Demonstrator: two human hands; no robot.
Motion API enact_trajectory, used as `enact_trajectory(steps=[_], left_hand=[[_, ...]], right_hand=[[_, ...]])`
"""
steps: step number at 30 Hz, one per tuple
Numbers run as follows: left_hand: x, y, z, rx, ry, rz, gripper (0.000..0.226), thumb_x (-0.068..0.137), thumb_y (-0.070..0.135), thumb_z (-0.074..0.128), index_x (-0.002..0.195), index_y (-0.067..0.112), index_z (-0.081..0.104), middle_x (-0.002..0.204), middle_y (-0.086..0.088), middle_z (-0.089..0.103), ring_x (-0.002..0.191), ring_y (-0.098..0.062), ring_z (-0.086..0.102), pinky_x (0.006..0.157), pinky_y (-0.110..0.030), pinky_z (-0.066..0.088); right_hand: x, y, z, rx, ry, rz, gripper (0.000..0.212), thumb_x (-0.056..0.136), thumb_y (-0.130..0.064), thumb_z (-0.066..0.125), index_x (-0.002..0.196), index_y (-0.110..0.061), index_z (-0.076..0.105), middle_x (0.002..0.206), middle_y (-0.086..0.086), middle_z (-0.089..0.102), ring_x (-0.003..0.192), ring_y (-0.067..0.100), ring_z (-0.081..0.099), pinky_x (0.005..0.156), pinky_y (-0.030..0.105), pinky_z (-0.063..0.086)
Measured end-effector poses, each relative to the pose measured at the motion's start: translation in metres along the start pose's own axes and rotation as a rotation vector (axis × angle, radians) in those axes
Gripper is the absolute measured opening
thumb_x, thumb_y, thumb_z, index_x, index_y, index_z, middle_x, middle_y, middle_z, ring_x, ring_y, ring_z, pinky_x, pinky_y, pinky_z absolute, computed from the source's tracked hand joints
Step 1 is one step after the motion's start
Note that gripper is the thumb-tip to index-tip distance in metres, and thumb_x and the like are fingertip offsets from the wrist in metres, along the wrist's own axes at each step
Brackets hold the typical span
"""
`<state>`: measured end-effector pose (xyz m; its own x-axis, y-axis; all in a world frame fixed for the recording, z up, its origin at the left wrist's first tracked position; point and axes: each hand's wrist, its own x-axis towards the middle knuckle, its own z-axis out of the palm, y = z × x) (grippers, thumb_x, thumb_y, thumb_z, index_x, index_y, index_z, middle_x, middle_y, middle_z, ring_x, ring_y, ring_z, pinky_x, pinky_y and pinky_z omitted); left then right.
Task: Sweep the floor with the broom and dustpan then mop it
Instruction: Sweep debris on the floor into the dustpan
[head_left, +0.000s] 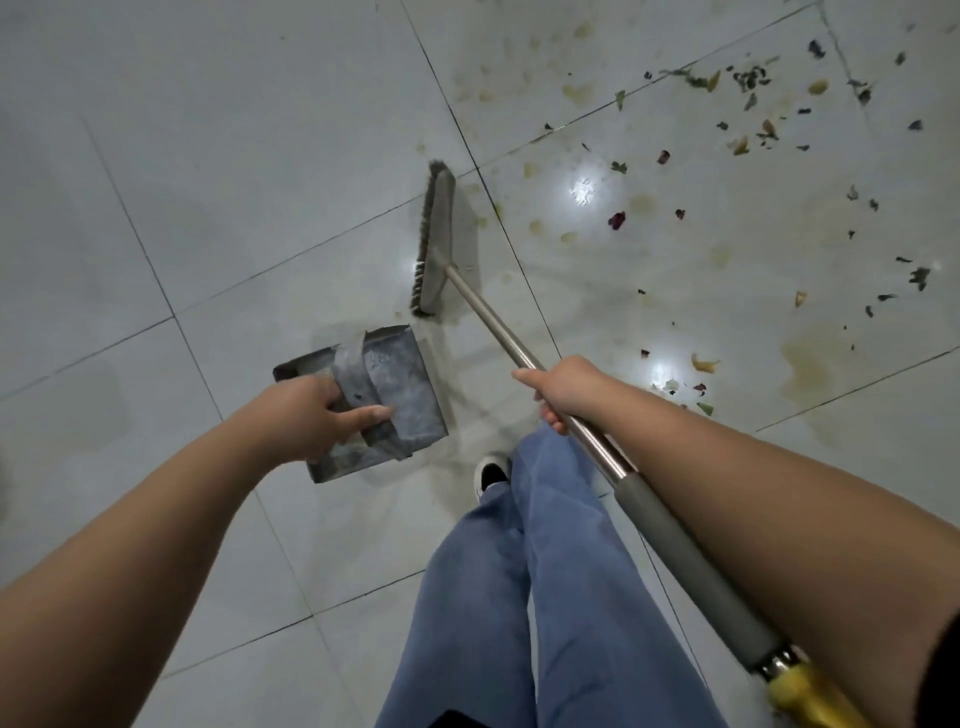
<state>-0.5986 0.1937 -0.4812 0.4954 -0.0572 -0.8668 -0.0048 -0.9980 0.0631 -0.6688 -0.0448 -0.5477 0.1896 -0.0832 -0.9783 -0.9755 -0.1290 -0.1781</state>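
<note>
My left hand (317, 413) grips the strap handle of a grey metal dustpan (400, 384), which hangs just above the pale tiled floor (208, 156). My right hand (558, 387) holds the metal shaft of the broom (498, 325). The broom's grey brush head (436, 236) is just beyond the dustpan, bristles turned to the left. Scattered debris (753, 83) of leaf bits and peels lies to the right and upper right, with yellowish stains (805, 358) on the tiles.
My blue trouser legs (545, 571) and one black-and-white shoe (491, 473) stand just behind the dustpan. The broom handle ends in a grey grip and a yellow part (800, 686) at the lower right. Bright light reflections (584, 189) show on the glossy tiles.
</note>
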Motion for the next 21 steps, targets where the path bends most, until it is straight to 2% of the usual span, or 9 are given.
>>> enact_trajectory(steps=[4,8,12,16,21], left_hand=[[0.013,0.004,-0.010,0.005,0.005,-0.019,0.046,0.078,0.059,0.056,0.065,0.014,0.055,0.057,-0.001,0.060,0.056,-0.016,0.059,0.056,-0.028,0.046],[0.022,0.014,-0.021,0.021,0.015,-0.043,0.051,0.078,0.059,0.056,0.067,0.009,0.056,0.061,-0.007,0.064,0.060,-0.020,0.061,0.062,-0.032,0.050],[0.025,0.035,-0.037,0.013,0.037,-0.048,0.051,0.079,0.058,0.055,0.070,0.008,0.058,0.066,-0.009,0.064,0.065,-0.023,0.062,0.065,-0.034,0.049],[0.027,0.064,-0.046,-0.006,0.046,-0.048,0.053,0.080,0.059,0.054,0.073,0.006,0.059,0.071,-0.013,0.064,0.069,-0.026,0.062,0.068,-0.036,0.050],[0.033,0.089,-0.056,0.036,0.042,-0.035,0.059,0.081,0.061,0.051,0.071,0.003,0.059,0.068,-0.013,0.063,0.067,-0.026,0.061,0.068,-0.036,0.050]], right_hand=[[0.034,-0.028,-0.020,-0.088,-0.001,0.039,0.042,0.096,-0.040,0.044,0.072,-0.006,0.043,0.060,0.009,0.045,0.020,0.011,0.041,0.028,0.010,0.035],[0.049,-0.023,-0.076,-0.263,0.078,0.134,0.056,0.096,-0.052,0.032,0.063,-0.008,0.038,0.052,0.007,0.035,0.040,0.017,0.031,0.042,0.021,0.027],[0.036,0.014,-0.148,-0.367,0.142,0.229,0.063,0.094,-0.059,0.030,0.059,-0.007,0.036,0.046,0.006,0.031,0.042,0.015,0.027,0.046,0.023,0.024],[0.008,0.048,-0.194,-0.324,0.218,0.317,0.063,0.092,-0.062,0.033,0.056,-0.010,0.034,0.036,0.003,0.031,0.038,0.012,0.027,0.044,0.018,0.023],[-0.014,0.051,-0.207,-0.284,0.236,0.285,0.057,0.091,-0.060,0.038,0.061,-0.012,0.041,0.027,0.001,0.035,0.023,0.011,0.030,0.039,0.013,0.029]])
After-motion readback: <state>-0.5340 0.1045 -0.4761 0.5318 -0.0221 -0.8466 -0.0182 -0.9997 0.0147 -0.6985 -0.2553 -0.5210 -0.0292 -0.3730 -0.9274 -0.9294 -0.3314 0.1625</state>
